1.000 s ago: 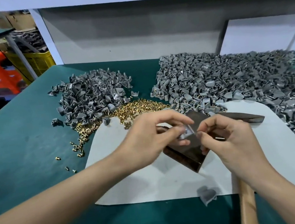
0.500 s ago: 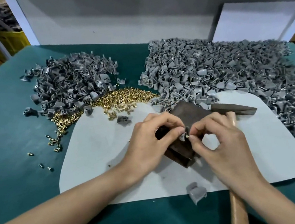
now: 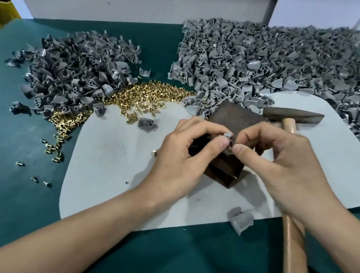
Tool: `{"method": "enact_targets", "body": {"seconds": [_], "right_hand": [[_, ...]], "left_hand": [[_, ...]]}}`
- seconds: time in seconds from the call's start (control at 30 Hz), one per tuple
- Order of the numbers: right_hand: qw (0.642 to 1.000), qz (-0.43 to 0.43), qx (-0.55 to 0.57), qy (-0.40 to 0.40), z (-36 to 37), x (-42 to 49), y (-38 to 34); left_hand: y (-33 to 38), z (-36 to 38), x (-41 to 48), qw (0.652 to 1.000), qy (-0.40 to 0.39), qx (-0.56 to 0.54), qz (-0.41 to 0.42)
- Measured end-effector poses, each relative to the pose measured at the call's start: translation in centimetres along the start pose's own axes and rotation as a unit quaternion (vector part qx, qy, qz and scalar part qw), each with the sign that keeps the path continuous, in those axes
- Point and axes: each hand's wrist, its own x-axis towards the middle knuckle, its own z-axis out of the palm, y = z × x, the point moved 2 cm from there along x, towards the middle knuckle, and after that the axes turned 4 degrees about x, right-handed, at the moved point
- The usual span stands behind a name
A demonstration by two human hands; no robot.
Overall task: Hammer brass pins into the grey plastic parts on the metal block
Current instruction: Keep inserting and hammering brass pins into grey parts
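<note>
A dark metal block [image 3: 232,117] lies on the pale mat [image 3: 114,168] in the middle of the green table. Over the block, my left hand [image 3: 184,158] pinches a small grey plastic part [image 3: 228,134] between thumb and forefinger. My right hand [image 3: 279,157] pinches at the same part from the right; whether a brass pin is between its fingertips I cannot tell. The hammer [image 3: 291,116] lies on the mat under my right hand, its wooden handle [image 3: 293,247] running toward me. A heap of brass pins [image 3: 145,95] sits beyond the mat.
Two large heaps of grey plastic parts lie at the back, one on the left [image 3: 72,68] and a bigger one on the right [image 3: 279,57]. Loose grey parts lie on the mat [image 3: 147,123] and at its near edge [image 3: 240,219]. Stray pins [image 3: 34,179] dot the green cloth at left.
The view has tilted down and closer. Both hands have lowered onto the block, still pinching the grey part together. A grey part now lies on the mat by the pins.
</note>
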Motion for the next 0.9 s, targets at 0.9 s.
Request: {"method": "enact_targets", "body": {"seconds": [0.9], "right_hand": [[0.999, -0.007, -0.006, -0.041, -0.53, 0.50, 0.24]], "left_hand": [[-0.48, 0.14, 0.39, 0.998, -0.034, -0.044, -0.043]]}}
